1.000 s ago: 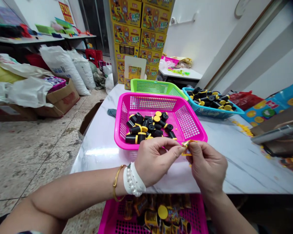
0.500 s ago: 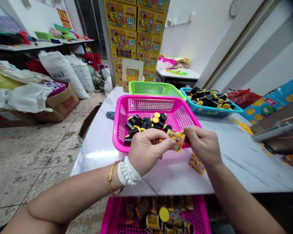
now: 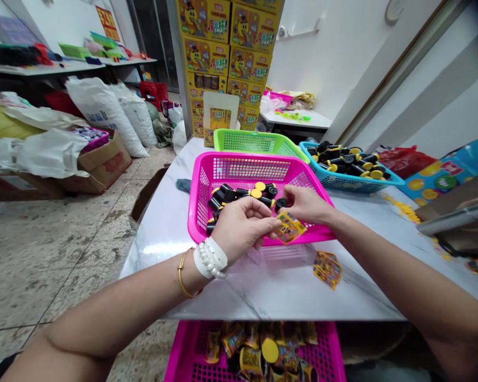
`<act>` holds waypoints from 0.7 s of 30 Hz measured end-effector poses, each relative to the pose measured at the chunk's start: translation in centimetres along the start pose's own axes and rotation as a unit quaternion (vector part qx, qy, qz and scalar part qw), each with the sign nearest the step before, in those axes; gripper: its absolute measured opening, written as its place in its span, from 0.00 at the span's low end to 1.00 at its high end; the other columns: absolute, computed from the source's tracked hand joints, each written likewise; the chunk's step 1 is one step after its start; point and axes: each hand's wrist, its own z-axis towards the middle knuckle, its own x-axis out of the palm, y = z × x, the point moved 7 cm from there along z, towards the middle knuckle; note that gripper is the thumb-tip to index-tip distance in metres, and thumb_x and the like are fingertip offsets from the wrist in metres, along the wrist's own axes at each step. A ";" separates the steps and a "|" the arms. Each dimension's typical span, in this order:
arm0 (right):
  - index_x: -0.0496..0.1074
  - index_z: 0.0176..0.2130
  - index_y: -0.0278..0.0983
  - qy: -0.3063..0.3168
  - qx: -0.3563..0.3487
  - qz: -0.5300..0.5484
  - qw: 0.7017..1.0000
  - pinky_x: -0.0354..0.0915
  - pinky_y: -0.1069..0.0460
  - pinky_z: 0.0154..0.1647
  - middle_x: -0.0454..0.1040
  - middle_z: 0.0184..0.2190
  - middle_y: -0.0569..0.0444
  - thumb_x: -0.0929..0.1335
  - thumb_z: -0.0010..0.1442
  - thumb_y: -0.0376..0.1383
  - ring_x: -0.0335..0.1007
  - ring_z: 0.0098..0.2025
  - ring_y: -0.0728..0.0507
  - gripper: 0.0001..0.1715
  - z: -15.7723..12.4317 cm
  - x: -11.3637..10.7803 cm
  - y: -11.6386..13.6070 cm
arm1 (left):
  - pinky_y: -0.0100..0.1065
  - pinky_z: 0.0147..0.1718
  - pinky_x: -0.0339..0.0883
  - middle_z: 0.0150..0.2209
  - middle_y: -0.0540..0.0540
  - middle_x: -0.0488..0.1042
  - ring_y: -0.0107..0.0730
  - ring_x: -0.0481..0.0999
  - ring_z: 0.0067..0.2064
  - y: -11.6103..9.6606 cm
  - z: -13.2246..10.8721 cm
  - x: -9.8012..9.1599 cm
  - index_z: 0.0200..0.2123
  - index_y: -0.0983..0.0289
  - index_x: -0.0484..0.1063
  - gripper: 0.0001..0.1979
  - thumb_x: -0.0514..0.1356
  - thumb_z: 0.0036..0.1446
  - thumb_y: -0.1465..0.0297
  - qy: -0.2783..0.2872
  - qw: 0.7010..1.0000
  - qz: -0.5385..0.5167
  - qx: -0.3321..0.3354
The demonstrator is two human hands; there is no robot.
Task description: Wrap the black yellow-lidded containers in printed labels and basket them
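Left hand (image 3: 242,225) pinches a printed sticker (image 3: 289,229) by one edge, fingers closed, just over the front rim of the pink basket (image 3: 197,212). Right hand (image 3: 305,204) reaches into the basket, fingertips closing on a black tube (image 3: 281,203); whether it is gripped cannot be told. The sticker looks thin, limp and light, best held at an edge; the tube looks rigid, light and smooth, best taken across its barrel. Spare stickers (image 3: 327,268) lie on the table (image 3: 263,292). Sticker print is illegible, and the lower basket (image 3: 183,355) is cut off

bright, even light; table glare; edges warped
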 end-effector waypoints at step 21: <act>0.76 0.59 0.41 -0.153 0.052 0.385 0.908 0.68 0.56 0.11 0.71 0.15 0.61 0.72 0.63 0.46 0.66 0.13 0.50 0.27 -9.8 -0.8 1.5 | 0.27 0.23 0.72 0.24 0.53 0.79 0.29 0.80 0.25 0.2 0.5 -0.4 0.33 0.69 0.72 0.04 0.63 0.61 0.80 -0.035 0.997 -0.074 -0.007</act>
